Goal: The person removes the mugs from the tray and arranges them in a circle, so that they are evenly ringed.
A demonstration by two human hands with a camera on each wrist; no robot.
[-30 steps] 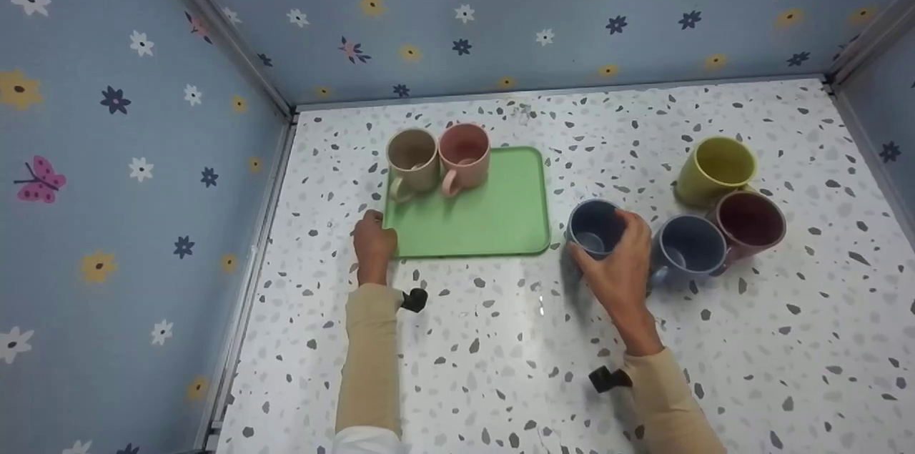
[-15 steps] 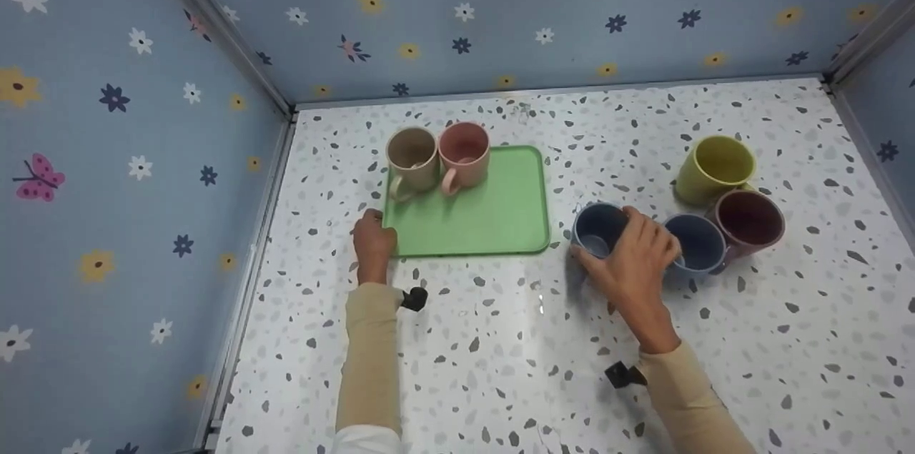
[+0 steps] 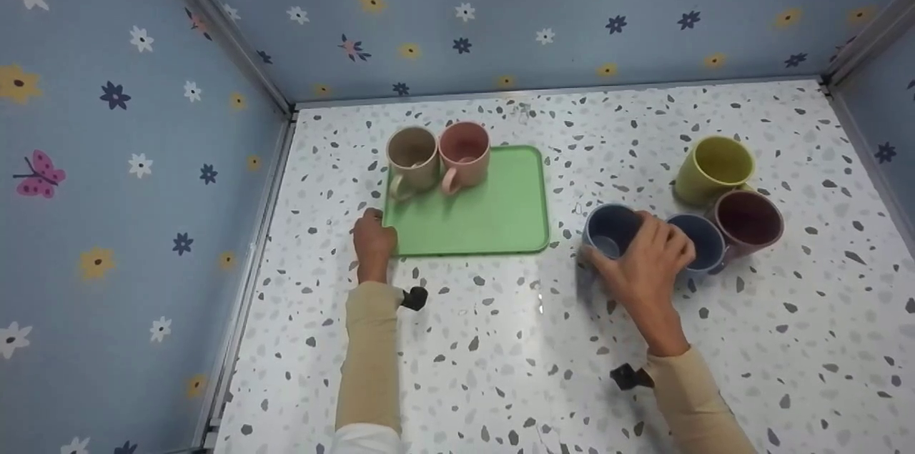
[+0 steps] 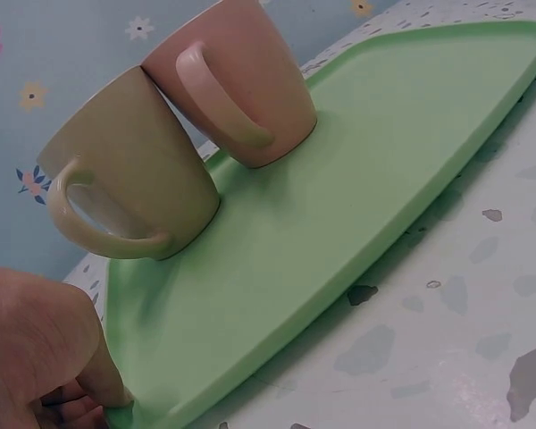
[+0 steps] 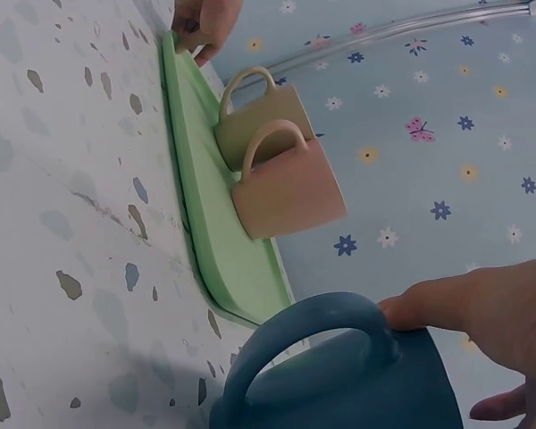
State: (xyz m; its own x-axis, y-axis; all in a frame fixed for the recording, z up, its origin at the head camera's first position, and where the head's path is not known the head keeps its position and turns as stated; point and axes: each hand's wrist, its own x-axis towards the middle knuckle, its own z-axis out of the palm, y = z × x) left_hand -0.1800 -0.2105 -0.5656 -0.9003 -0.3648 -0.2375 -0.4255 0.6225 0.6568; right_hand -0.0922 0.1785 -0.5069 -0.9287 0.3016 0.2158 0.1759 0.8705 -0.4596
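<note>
My left hand (image 3: 374, 239) pinches the front left corner of a green tray (image 3: 493, 221), its thumb on the rim in the left wrist view. A beige mug (image 3: 423, 175) and a pink mug (image 3: 473, 166) stand side by side at the tray's back left, handles toward me. To the right of the tray, my right hand (image 3: 652, 264) grips a blue mug (image 3: 607, 232) near its top, thumb on one side and fingers on the other. That mug's handle (image 5: 295, 322) shows in the right wrist view, outside the grip.
Beside the right hand stand a second blue mug (image 3: 700, 239), partly covered by that hand, a maroon mug (image 3: 750, 221) and a yellow mug (image 3: 704, 179). The speckled white table (image 3: 486, 368) is bounded by flowered blue panels (image 3: 500, 11) at the back and sides.
My right hand has carried the blue mug a little to the right and toward me, away from the tray, and now overlaps the second blue mug. The left hand and tray stay put.
</note>
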